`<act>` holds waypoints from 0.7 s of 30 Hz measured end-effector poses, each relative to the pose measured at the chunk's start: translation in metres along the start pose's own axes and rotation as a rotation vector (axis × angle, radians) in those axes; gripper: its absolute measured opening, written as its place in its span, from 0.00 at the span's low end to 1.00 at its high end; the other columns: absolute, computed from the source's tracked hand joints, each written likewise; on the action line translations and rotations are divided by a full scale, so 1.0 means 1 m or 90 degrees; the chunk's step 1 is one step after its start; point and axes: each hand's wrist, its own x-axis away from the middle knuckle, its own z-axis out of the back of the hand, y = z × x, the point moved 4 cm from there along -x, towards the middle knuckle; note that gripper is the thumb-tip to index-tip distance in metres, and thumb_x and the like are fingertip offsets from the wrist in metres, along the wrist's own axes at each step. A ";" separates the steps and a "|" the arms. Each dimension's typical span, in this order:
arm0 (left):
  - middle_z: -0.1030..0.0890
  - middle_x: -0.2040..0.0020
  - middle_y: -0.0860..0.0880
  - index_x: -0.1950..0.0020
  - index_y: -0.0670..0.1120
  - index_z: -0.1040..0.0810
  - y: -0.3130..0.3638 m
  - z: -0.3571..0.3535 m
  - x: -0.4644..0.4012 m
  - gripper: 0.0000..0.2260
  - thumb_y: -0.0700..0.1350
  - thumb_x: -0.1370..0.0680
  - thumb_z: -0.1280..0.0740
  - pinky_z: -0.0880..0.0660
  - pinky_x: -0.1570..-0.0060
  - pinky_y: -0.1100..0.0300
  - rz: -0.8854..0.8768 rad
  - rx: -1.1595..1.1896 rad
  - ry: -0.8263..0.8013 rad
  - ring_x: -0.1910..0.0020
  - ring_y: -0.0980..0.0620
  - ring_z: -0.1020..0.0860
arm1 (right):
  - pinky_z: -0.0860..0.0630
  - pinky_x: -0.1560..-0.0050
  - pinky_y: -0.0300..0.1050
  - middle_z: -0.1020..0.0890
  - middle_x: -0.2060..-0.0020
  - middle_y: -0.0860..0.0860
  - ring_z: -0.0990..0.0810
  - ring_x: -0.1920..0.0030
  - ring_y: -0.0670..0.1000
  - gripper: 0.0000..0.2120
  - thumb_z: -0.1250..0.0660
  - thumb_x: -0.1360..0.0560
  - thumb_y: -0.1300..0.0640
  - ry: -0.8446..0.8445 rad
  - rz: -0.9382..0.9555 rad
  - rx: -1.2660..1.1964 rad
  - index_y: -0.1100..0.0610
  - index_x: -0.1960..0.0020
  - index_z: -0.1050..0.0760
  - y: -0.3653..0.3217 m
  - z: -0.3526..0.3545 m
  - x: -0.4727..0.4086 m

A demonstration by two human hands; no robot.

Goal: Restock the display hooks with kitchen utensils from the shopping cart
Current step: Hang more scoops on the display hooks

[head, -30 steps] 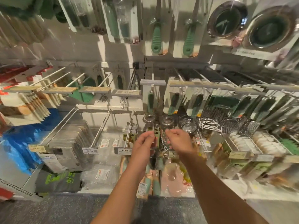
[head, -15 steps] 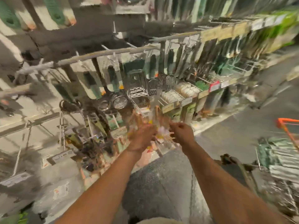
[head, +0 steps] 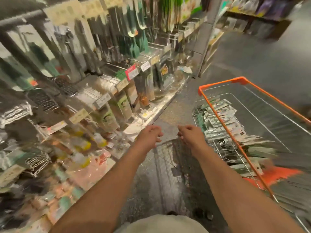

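Note:
The view is blurred by motion. My left hand (head: pixel 149 137) and my right hand (head: pixel 191 136) are stretched out side by side over the grey floor, between the display and the cart. Both hold nothing, with fingers loosely curled. The shopping cart (head: pixel 218 101), wire with an orange rim, stands at the right. Several packaged kitchen utensils (head: pixel 223 118) lie in a heap inside it. The display hooks (head: pixel 107 76) with hanging utensils and price tags fill the left half of the view.
A lower shelf (head: pixel 156 110) with bagged goods runs along the foot of the display. The grey aisle floor (head: pixel 252 56) stretches away ahead. Another shelf unit (head: pixel 257 15) stands at the far end, upper right.
My head has swung right, away from the hooks and toward the cart. Both hands have left the utensil they held at the hook and are now empty over the floor.

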 end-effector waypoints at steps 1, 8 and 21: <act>0.17 0.47 0.50 0.41 0.50 0.22 0.003 -0.022 -0.010 0.09 0.53 0.15 0.36 0.26 0.53 0.56 0.004 -0.019 -0.017 0.55 0.52 0.21 | 0.25 0.64 0.40 0.18 0.61 0.54 0.22 0.63 0.49 0.07 0.29 0.20 0.56 0.021 -0.009 -0.004 0.59 0.54 0.20 0.005 0.022 -0.010; 0.18 0.49 0.49 0.40 0.49 0.23 0.018 -0.134 -0.075 0.07 0.50 0.15 0.37 0.28 0.54 0.56 0.040 -0.103 -0.104 0.56 0.52 0.21 | 0.25 0.59 0.51 0.18 0.65 0.58 0.21 0.61 0.54 0.10 0.29 0.23 0.55 0.174 -0.056 -0.026 0.60 0.58 0.17 0.022 0.129 -0.060; 0.16 0.48 0.48 0.42 0.51 0.20 0.082 -0.276 -0.245 0.05 0.47 0.16 0.34 0.22 0.52 0.57 0.062 -0.208 -0.350 0.58 0.53 0.19 | 0.18 0.46 0.57 0.16 0.51 0.50 0.17 0.52 0.54 0.08 0.32 0.20 0.48 0.408 -0.239 -0.117 0.50 0.45 0.19 0.050 0.212 -0.164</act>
